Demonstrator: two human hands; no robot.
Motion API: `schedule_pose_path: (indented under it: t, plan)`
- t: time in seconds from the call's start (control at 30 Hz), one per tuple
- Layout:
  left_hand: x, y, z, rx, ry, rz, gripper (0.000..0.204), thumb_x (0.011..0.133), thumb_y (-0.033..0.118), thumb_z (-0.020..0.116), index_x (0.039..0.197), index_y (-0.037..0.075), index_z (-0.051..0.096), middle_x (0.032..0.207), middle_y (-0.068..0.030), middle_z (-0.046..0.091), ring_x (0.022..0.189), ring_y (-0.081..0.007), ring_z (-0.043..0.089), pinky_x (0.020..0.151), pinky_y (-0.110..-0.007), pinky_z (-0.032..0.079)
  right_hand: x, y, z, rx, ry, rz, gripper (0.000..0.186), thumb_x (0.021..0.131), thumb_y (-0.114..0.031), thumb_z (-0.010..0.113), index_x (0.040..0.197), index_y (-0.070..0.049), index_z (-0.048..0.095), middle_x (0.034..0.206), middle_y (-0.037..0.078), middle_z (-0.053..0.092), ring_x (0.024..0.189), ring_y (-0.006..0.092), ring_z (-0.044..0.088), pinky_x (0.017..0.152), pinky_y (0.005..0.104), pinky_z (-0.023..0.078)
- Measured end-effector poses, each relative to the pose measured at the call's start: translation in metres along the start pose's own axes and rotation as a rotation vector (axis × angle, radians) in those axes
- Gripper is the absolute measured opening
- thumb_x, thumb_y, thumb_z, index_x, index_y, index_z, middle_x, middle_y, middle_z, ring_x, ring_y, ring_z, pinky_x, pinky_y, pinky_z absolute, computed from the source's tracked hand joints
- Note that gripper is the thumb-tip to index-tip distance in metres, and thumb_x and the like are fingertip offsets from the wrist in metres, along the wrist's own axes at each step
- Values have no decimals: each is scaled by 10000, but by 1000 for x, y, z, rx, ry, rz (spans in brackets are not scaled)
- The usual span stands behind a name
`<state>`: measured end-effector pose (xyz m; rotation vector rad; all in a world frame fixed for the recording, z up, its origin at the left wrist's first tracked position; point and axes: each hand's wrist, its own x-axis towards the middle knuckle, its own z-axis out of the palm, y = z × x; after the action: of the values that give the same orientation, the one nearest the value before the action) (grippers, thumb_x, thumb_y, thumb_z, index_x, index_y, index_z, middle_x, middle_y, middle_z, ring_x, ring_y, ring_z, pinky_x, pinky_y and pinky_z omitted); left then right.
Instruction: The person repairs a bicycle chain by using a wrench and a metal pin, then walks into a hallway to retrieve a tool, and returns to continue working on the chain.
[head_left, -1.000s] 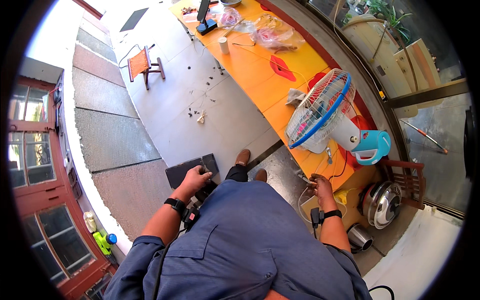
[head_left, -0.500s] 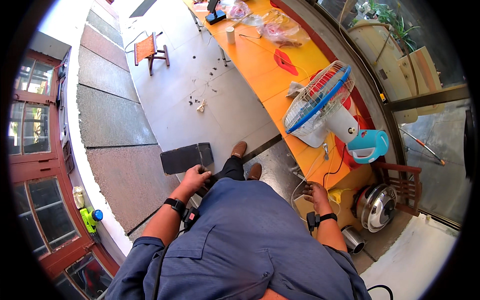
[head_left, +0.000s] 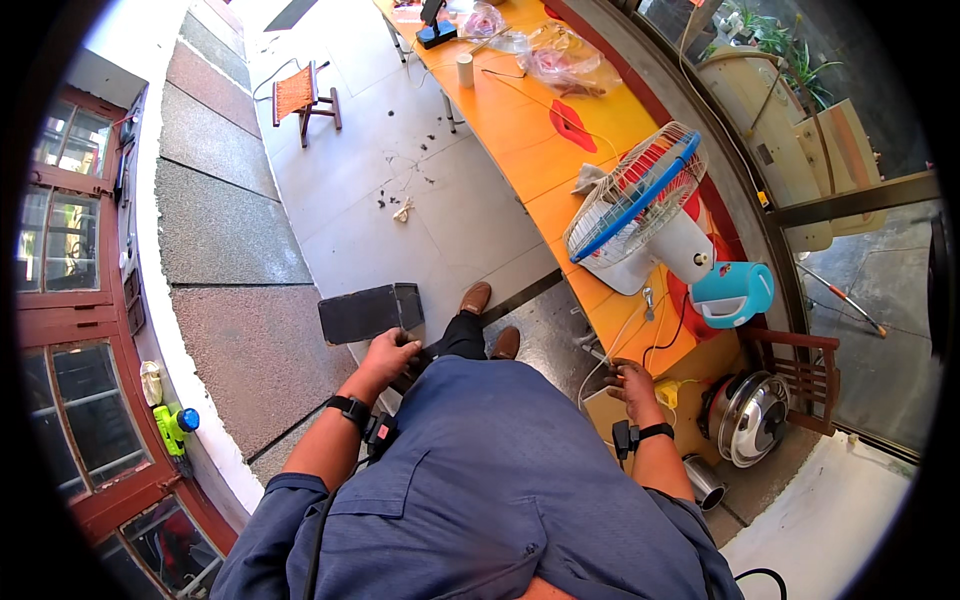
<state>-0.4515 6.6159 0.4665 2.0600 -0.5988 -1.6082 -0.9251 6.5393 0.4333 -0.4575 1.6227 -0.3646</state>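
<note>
My left hand (head_left: pixel 391 356) is closed, fingers curled, beside the near right corner of a black box (head_left: pixel 360 315). Whatever is in that hand, if anything, is hidden against the dark trousers. On the other side of my body, my right hand (head_left: pixel 634 388) is low by the near end of the orange table (head_left: pixel 530 150), its fingers half bent and a little apart. A thin pale cable (head_left: pixel 588 385) runs close to its fingertips; I see no firm hold on it. A yellow plug-like piece (head_left: pixel 668 391) is right of this hand.
On the table are a fan (head_left: pixel 640 205) with a blue rim, a turquoise jug-like container (head_left: pixel 733 294) and plastic bags (head_left: pixel 560 58). A lidded metal pot (head_left: pixel 755 420) and a wooden chair (head_left: pixel 800 372) stand at right. A folding stool (head_left: pixel 295 95) and dark scraps lie farther off.
The black box has tipped slightly, so more of its side shows. My right hand has shifted slightly up. The view has moved a little; my left hand stays by the box.
</note>
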Motion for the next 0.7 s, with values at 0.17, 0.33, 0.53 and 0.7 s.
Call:
schedule_pose_path:
  t: [0.17,0.33,0.53,0.7]
  plan:
    - [-2,-1,-2,-2,2,-11,205,866,172,659,962,3,591,807,-71,633,681,-139,601,568,-282,484,3,4,0,10,3,4,258,931,-145,440,1133,-74,583,1008,54,606,792,185,653,618,317,536]
    - [0,-10,-4,24,12,4,239,862,178,656,985,-19,600,804,-82,638,673,-152,600,564,-301,493,1,2,2,-31,3,4,256,926,-133,426,1132,-78,567,1001,54,611,798,177,641,639,317,542]
    - [-3,-18,-6,-8,0,-23,180,873,173,653,957,27,590,805,-51,622,688,-123,571,564,-262,444,-6,-3,8,-56,-13,-7,267,923,-134,429,1148,-69,557,1006,55,610,801,176,640,644,315,537]
    - [-6,-22,-9,-9,8,-1,200,873,182,655,980,25,596,822,-53,624,703,-126,576,566,-259,440,1,0,6,-45,-24,-6,270,935,-137,432,1166,-66,552,1030,65,613,793,189,646,622,315,527]
